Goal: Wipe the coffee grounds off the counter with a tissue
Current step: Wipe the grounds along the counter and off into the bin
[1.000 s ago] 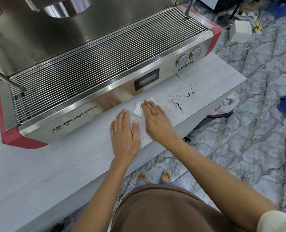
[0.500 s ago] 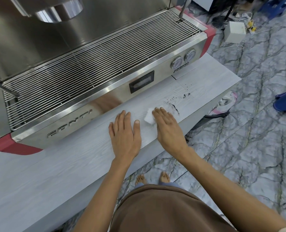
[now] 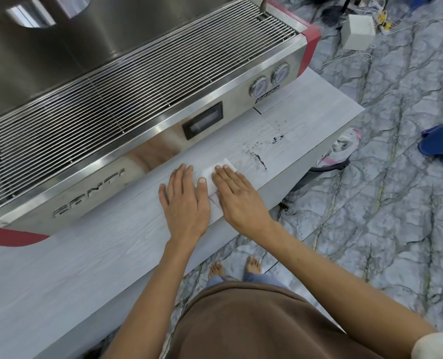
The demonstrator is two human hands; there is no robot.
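Observation:
Dark coffee grounds (image 3: 260,161) lie as a streak on the pale grey counter (image 3: 90,257), with a smaller scatter of grounds (image 3: 277,138) further right. A white tissue (image 3: 213,177) lies flat on the counter just left of the streak. My right hand (image 3: 238,199) presses palm-down on the tissue, and its fingertips stop short of the grounds. My left hand (image 3: 185,202) rests flat on the bare counter right beside it, with its thumb at the tissue's left edge and nothing in it.
A steel espresso machine (image 3: 142,104) with a wire drip grate and red corners fills the counter behind my hands. The counter's right end (image 3: 355,110) drops to a marble floor, where a blue stool (image 3: 441,145), a white box (image 3: 357,32), cables and a pink-rimmed bag-lined bin (image 3: 342,151) stand.
My right hand pushed the bunched tissue right towards the grounds, then drew back left beside my left hand; the tissue now lies flatter. The left hand stayed put.

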